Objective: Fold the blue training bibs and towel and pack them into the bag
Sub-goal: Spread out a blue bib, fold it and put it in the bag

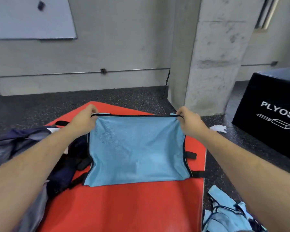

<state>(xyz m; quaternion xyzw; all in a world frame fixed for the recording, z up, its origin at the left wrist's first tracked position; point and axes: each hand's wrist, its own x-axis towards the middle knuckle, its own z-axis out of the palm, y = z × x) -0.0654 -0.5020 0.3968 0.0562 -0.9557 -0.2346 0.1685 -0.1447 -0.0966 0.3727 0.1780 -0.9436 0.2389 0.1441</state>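
Two bare hands pinch the far corners of a light blue bib (pixel 137 151), the left hand (pixel 84 118) at ten o'clock and the right hand (pixel 190 120) at two o'clock, stretching its black-trimmed edge taut. The bib lies flat on a red mat (pixel 124 208). A dark bag (pixel 15 148) sits at nine o'clock. More blue bibs (pixel 228 213) lie crumpled on the floor at five o'clock. A black box (pixel 274 106) stands at three o'clock.

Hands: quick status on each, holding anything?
Left hand: closed, pinching the bib's far left corner.
Right hand: closed, pinching its far right corner.
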